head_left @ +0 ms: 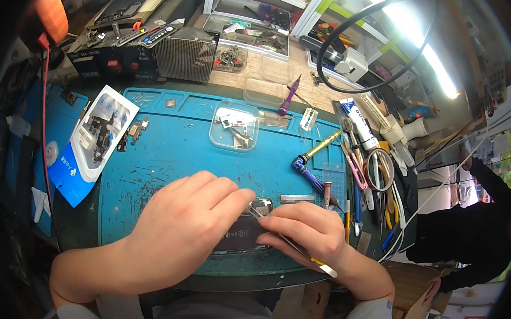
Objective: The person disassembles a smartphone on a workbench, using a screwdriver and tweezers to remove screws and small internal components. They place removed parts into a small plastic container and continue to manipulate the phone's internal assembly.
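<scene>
An opened phone [238, 234], with a dark battery and small parts at its top end, lies on a blue work mat [138, 164]. My left hand [187, 225] arches over its left side, fingertips pressed together near the top; what they hold is hidden. My right hand [303, 232] is closed on slim metal tweezers [322, 266] with a yellow section, their tips at the phone's upper end. Just above the phone are a metal strip [294, 199] and a small copper-coloured tool [326, 194].
A clear box of parts [234, 126], a white-and-blue pouch [95, 144] and crossed screwdrivers [313, 175] rest on the mat. Pliers and tools [381, 202] crowd the right. Equipment [121, 58] and drawers [246, 30] line the back; a cable loop hangs above. A person in black [473, 231] stands at right.
</scene>
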